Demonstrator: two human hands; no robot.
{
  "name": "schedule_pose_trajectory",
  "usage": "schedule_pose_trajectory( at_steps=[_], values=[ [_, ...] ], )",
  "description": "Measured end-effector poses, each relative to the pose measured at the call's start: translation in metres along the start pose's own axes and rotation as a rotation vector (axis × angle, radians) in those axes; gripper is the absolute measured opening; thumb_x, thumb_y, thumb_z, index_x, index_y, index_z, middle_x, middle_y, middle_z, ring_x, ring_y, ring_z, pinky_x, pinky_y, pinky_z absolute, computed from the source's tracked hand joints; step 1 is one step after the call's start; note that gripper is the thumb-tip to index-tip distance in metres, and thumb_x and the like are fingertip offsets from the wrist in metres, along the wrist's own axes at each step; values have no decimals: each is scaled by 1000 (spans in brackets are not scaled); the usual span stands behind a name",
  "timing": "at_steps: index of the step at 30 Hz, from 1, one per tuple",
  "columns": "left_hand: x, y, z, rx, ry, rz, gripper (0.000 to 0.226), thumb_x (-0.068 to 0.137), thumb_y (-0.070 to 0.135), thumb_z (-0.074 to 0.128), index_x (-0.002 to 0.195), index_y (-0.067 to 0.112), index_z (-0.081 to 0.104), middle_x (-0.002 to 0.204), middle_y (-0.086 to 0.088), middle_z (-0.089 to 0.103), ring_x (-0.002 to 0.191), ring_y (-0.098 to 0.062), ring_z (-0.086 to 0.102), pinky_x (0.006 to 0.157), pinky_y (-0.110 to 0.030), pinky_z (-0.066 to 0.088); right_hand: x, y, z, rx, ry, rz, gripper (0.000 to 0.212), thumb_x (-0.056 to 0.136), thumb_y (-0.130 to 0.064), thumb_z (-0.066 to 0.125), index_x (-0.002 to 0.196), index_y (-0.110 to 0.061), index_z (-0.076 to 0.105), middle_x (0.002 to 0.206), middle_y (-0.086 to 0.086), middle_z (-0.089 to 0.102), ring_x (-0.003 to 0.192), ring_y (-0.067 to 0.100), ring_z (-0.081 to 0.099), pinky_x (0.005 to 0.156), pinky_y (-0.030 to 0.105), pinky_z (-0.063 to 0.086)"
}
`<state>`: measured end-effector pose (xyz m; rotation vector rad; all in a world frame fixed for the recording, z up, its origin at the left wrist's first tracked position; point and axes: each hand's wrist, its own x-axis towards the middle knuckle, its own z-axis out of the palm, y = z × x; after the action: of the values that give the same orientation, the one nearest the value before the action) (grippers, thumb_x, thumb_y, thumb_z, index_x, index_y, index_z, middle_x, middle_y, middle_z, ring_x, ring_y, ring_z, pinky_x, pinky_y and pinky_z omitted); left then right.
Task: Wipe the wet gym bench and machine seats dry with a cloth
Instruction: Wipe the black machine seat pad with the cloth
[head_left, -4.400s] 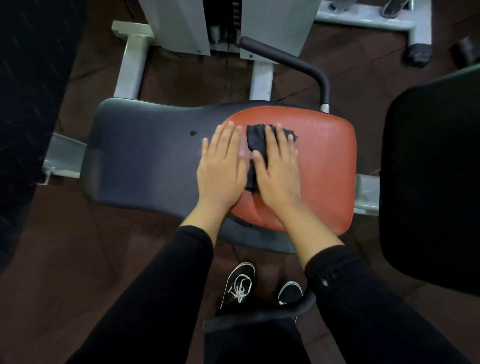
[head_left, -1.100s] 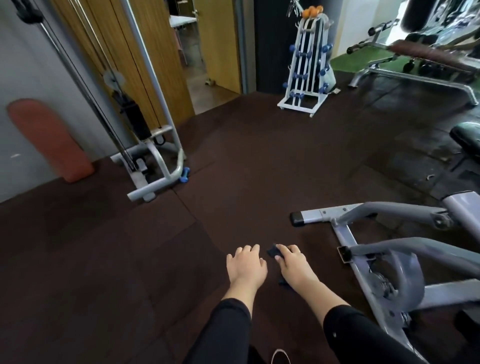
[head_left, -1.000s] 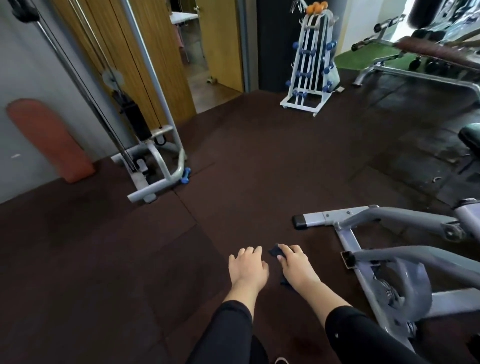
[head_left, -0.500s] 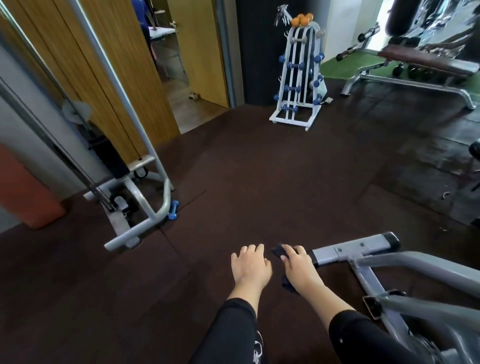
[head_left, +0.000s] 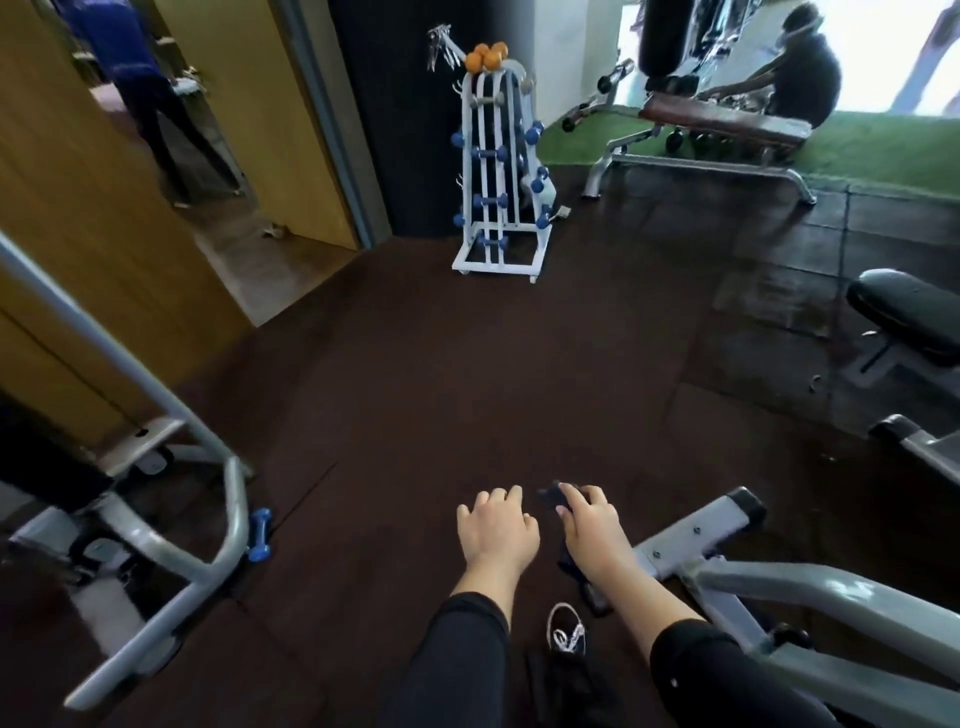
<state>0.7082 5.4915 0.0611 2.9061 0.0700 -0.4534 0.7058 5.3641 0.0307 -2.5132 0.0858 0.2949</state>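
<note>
Presently, one cloth (head_left: 555, 501), dark, crumpled and bunched, held in the right hand (head_left: 589, 530) above the brown rubber floor (head_left: 467, 374). Its long axis runs roughly along the hand, from past the fingertips back under the palm toward the wrist; one end pokes out ahead of the knuckles, the other shows below the heel of the hand. The right hand's fingers (head_left: 574, 501) are curled down over the cloth, gripping it. The left hand (head_left: 496, 532) hangs just beside the right, palm down, fingers loosely bent and holding nothing.

Change since half a second ago: both hands keep the same pose and spacing, while the view has shifted, so that the grey machine foot (head_left: 696, 535) now lies to the right of the right wrist rather than ahead of it. The dumbbell rack (head_left: 498, 171) stands nearer the top centre. A black padded seat (head_left: 904, 312) has come into view at the right edge, and a brown bench (head_left: 722, 122) on green turf shows at top right. A small blue dumbbell (head_left: 258, 535) lies by the cable machine's frame (head_left: 171, 551) at left.
</note>
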Motion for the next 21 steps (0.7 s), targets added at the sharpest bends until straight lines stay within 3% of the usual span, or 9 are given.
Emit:
schedule_pose_trajectory(
  at_steps=[9,21],
  values=[
    [184,66,-60,41,39,87,45,98,33,39,141,24,43,138,5,51,129,-18,43,103,-40,32,186,15,-75,9,37,33,41,102,-28,34,142,-22,35,138,5,36,119,27,40,96,34,38],
    [403,137,-113,99,-34,273,45,98,33,38,142,23,42,138,3,51,129,-20,42,103,-41,31,383,33,-129,24,136,184,40,101,-27,37,140,-22,39,135,7,40,113,29,45,94,34,41]
  ],
)
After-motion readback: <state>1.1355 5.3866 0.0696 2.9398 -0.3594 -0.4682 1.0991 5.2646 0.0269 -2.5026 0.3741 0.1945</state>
